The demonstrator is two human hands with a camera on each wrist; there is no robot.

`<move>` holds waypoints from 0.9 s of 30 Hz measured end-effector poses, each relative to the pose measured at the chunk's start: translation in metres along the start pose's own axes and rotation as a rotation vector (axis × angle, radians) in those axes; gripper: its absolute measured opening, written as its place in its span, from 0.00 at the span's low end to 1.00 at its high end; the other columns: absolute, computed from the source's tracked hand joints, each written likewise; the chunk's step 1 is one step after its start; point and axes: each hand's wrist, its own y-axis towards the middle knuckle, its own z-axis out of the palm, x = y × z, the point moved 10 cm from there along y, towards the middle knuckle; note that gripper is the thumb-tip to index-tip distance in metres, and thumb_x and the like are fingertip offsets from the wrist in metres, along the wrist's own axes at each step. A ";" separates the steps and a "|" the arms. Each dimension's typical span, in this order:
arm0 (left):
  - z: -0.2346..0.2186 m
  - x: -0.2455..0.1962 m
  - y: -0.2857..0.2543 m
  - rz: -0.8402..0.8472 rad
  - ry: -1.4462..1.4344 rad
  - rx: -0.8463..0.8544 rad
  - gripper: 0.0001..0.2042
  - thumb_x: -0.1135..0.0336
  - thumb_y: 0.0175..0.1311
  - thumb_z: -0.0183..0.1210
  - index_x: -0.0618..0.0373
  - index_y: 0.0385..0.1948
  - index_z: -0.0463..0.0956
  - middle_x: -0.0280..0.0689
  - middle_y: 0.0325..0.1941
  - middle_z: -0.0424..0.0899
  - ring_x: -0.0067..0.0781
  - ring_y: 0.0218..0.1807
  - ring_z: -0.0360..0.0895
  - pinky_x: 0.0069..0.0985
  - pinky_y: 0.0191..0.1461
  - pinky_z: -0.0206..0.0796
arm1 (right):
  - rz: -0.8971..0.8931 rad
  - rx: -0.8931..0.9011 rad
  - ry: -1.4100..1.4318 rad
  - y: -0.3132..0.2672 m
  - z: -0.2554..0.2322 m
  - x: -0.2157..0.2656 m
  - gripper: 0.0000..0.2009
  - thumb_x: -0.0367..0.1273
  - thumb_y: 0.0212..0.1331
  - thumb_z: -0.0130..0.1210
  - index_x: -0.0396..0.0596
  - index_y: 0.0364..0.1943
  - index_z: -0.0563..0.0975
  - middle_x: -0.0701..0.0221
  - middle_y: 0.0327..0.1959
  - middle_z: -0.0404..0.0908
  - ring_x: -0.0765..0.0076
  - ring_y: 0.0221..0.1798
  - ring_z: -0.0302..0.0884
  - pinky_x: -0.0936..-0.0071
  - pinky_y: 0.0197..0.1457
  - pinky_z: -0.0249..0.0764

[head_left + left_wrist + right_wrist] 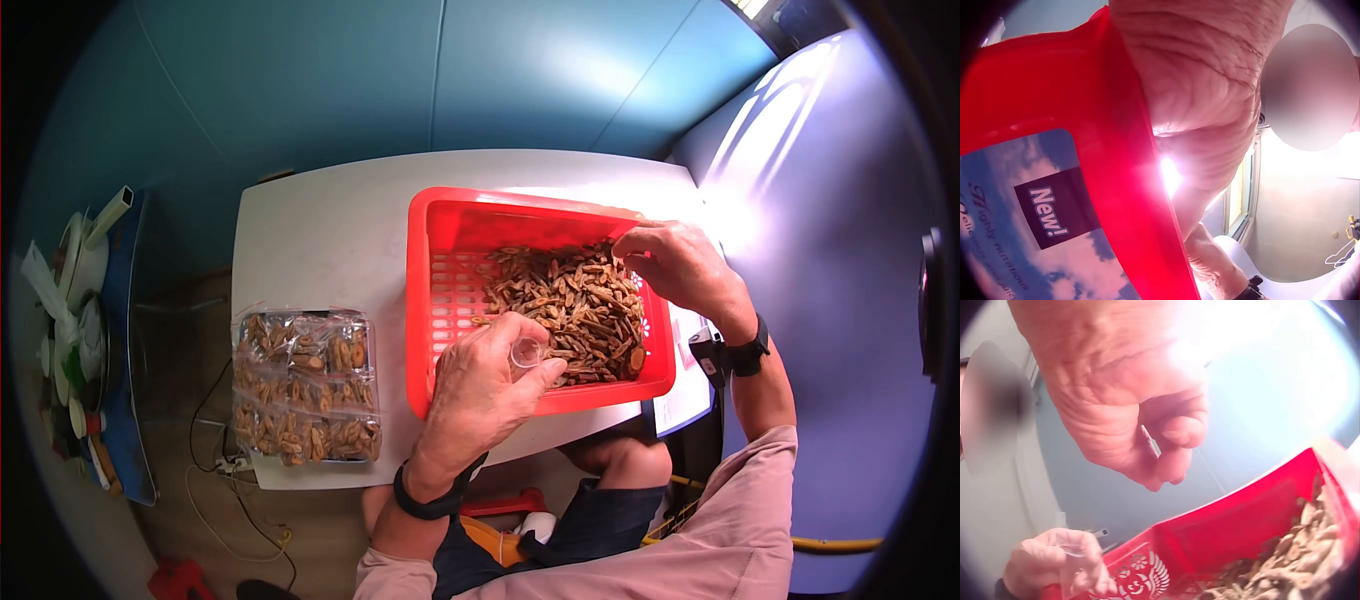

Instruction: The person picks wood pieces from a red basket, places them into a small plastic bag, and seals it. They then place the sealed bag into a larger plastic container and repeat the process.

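My left hand [480, 385] is at the near side of a red plastic basket [418, 300], its thumb and fingers pinching a small clear plastic bag [527, 352]. The bag's round mouth faces up in the head view, and the bag [1074, 569] shows again in the right wrist view. Brown dried slices [590, 310] are heaped in the basket's middle and right. Over the basket's far right corner is my right hand [685, 262]. Its fingers [1172, 462] are curled, with thumb and fingertips close together; no slice shows between them, and the palm is partly hidden.
On the left of the white table [320, 230], a tray holds several filled clear bags [305, 390] of slices. Papers [685, 390] lie right of the basket. A blue wall [330, 80] rises behind, and a bluish panel [840, 250] stands at the right.
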 end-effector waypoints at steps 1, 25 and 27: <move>-0.001 0.000 0.000 0.009 -0.009 -0.019 0.14 0.65 0.58 0.72 0.61 0.41 0.80 0.43 0.34 0.86 0.34 0.36 0.85 0.31 0.41 0.76 | 0.003 0.001 0.000 -0.002 0.009 -0.009 0.07 0.25 0.56 0.63 0.46 0.39 0.83 0.65 0.36 0.87 0.53 0.39 0.86 0.61 0.43 0.81; -0.006 -0.002 0.000 -0.001 0.020 -0.034 0.14 0.66 0.57 0.73 0.61 0.41 0.82 0.40 0.31 0.86 0.29 0.35 0.84 0.27 0.41 0.76 | -0.077 0.129 -0.155 -0.003 0.051 -0.016 0.02 0.29 0.54 0.61 0.46 0.29 0.80 0.64 0.32 0.81 0.51 0.37 0.81 0.56 0.40 0.76; -0.006 -0.002 0.000 -0.006 0.017 -0.032 0.14 0.66 0.57 0.73 0.61 0.41 0.82 0.40 0.31 0.86 0.29 0.35 0.84 0.27 0.40 0.76 | -0.067 0.153 -0.164 -0.008 0.050 -0.016 0.02 0.29 0.55 0.60 0.46 0.29 0.80 0.64 0.31 0.80 0.51 0.37 0.81 0.56 0.40 0.76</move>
